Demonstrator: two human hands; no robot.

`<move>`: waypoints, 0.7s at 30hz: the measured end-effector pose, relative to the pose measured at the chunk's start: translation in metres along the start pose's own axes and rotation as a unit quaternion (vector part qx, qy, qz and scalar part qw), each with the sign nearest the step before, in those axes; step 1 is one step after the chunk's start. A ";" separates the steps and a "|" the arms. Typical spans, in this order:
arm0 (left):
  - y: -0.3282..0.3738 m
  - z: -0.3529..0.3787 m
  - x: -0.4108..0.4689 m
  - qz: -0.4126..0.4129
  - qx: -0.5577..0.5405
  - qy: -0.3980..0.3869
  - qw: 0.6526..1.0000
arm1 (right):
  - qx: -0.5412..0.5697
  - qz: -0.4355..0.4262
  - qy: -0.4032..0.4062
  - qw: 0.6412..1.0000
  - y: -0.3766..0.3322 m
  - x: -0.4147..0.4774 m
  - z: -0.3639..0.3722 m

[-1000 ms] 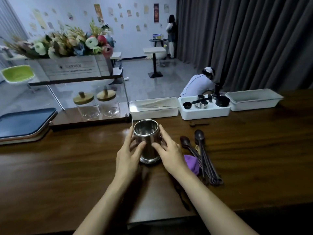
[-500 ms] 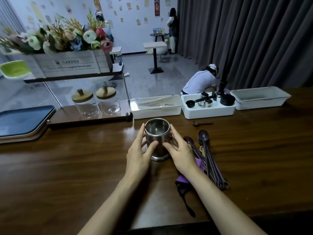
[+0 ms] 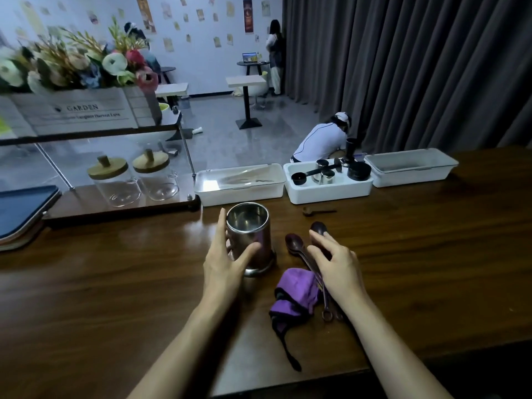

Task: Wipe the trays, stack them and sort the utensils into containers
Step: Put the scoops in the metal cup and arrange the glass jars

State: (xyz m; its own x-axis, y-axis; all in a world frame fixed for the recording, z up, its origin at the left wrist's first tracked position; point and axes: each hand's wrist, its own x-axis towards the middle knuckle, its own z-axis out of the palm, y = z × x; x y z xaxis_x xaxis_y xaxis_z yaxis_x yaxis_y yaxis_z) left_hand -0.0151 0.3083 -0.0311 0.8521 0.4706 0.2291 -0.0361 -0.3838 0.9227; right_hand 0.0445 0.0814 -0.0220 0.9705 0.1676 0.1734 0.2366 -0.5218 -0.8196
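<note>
The left hand (image 3: 227,266) wraps the steel cup (image 3: 249,226), thumb across its near wall and fingers along its nine o'clock side. This looks like a steadying hold, so the upright cup does not slide on the glossy surface (image 3: 115,298). The cup stands open-mouthed, probably ready to receive utensils.

At the cup's three o'clock lies a bundle of dark spoons (image 3: 294,243), bowls toward twelve and ringed handles toward six. The right hand (image 3: 338,263) spreads above them with fingers apart and gripping nothing, though whether its fingertips touch the spoons is unclear. It seems poised to gather them.

A purple cloth (image 3: 296,295) sits crumpled at the cup's five o'clock, touching the spoon handles, within reach for wiping. A small brown spoon (image 3: 318,211) lies apart at two o'clock.

Three white containers line the far edge: a lidded one (image 3: 239,194) at twelve o'clock, an open one (image 3: 331,194) with cups and scoops at one, and a third (image 3: 411,178) at two. The trays (image 3: 23,208) are stacked at nine o'clock, so sorting appears to be the step in hand.
</note>
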 end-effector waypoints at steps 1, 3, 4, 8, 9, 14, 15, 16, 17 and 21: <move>-0.002 0.004 -0.003 -0.006 0.003 -0.002 1.000 | -0.008 -0.003 -0.003 1.000 0.006 0.000 -0.003; -0.005 0.013 -0.011 -0.018 0.020 -0.002 1.000 | -0.019 -0.025 0.003 1.000 0.017 -0.002 -0.006; -0.007 0.018 -0.014 -0.023 0.031 -0.001 0.999 | -0.025 -0.038 0.008 0.999 0.024 -0.001 -0.007; -0.004 0.030 -0.025 -0.035 0.058 0.027 0.997 | -0.044 -0.054 0.004 0.998 0.045 0.008 -0.013; -0.002 0.031 -0.028 -0.037 0.063 0.033 0.997 | -0.042 -0.056 -0.005 0.998 0.047 0.011 -0.014; 0.003 0.033 -0.049 -0.035 0.077 0.052 0.995 | -0.041 -0.080 -0.039 0.995 0.048 0.024 -0.010; 0.003 0.033 -0.053 -0.034 0.082 0.056 0.995 | -0.040 -0.083 -0.040 0.995 0.049 0.026 -0.009; 0.004 0.032 -0.056 -0.033 0.086 0.060 0.994 | -0.038 -0.084 -0.042 0.995 0.049 0.028 -0.008; 0.004 0.031 -0.057 -0.033 0.089 0.062 0.994 | -0.038 -0.084 -0.045 0.995 0.048 0.030 -0.007; 0.002 0.029 -0.058 -0.032 0.091 0.062 0.993 | -0.055 -0.076 -0.057 0.994 0.046 0.036 -0.005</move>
State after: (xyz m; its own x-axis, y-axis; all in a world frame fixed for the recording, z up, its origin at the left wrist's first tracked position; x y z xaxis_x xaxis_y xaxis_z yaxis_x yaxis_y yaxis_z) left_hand -0.0491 0.2568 -0.0515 0.7778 0.5889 0.2195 0.1204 -0.4824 0.8676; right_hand 0.0911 0.0595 -0.0510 0.9126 0.3425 0.2232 0.3907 -0.5697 -0.7230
